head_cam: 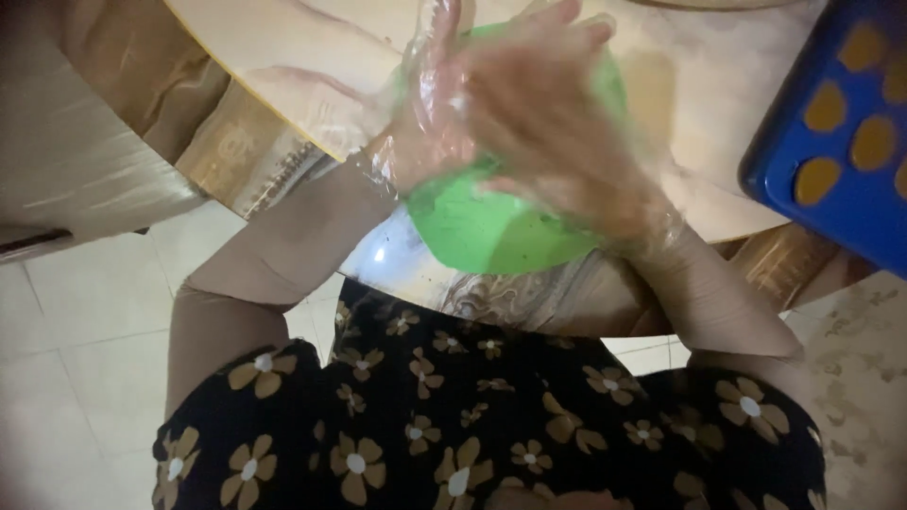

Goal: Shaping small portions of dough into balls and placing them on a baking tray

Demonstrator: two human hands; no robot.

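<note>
Both my hands wear thin clear plastic gloves and hover over a green plastic bowl (491, 231) that stands at the near edge of the table (283, 66). My left hand (427, 113) is upright with its fingers stretched up. My right hand (548, 109) lies across it, fingers spread, and is blurred by motion. The two hands touch or overlap above the bowl. I see nothing held in either hand. The hands hide what is inside the bowl.
The table is round, pale and marbled with a yellow rim, on a carved wooden base (236, 151). A blue object with yellow oval spots (841, 132) lies at the right. Pale floor tiles (85, 378) are at the left. My black flowered garment (472, 425) fills the bottom.
</note>
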